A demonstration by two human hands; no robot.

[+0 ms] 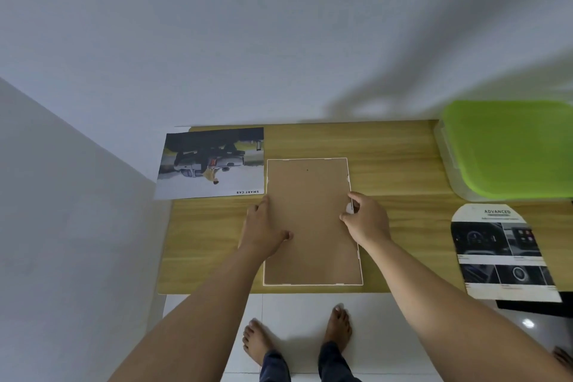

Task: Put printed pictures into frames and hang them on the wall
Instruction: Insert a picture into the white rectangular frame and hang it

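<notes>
Frame (310,226) lies face down on the table (403,164), brown backing up, thin white rim all round. It sits mid-table, long side running front to back, near end almost at the front edge, far end well short of the back edge.

Left hand (263,229) lies on the frame's left rim: fingers fairly straight and pointing to the back edge, thumb spread out flat across the backing. It holds nothing, only presses down.

Right hand (366,220) is at the right rim, about halfway along. Fingers are curled, and thumb and forefinger pinch a small white tab (351,207) at that rim. Can't tell whether the tab is bent up or flat.

Truck print (214,164) is at the back left corner, face up, upside down from this side, caption SMART CAB. Its left end overhangs the table's left edge, and its right edge is just beside the frame's far left corner.

Second print (502,251), headed ADVANCED, shows car interior photos. It lies near the front right, well apart from the frame, with its near end hanging over the front edge.

Clear box (449,164) with a green lid (508,149) is at the back right, up against the wall (279,40).

Bare feet (257,341) stand on white floor (297,319) tiles just in front of the table
</notes>
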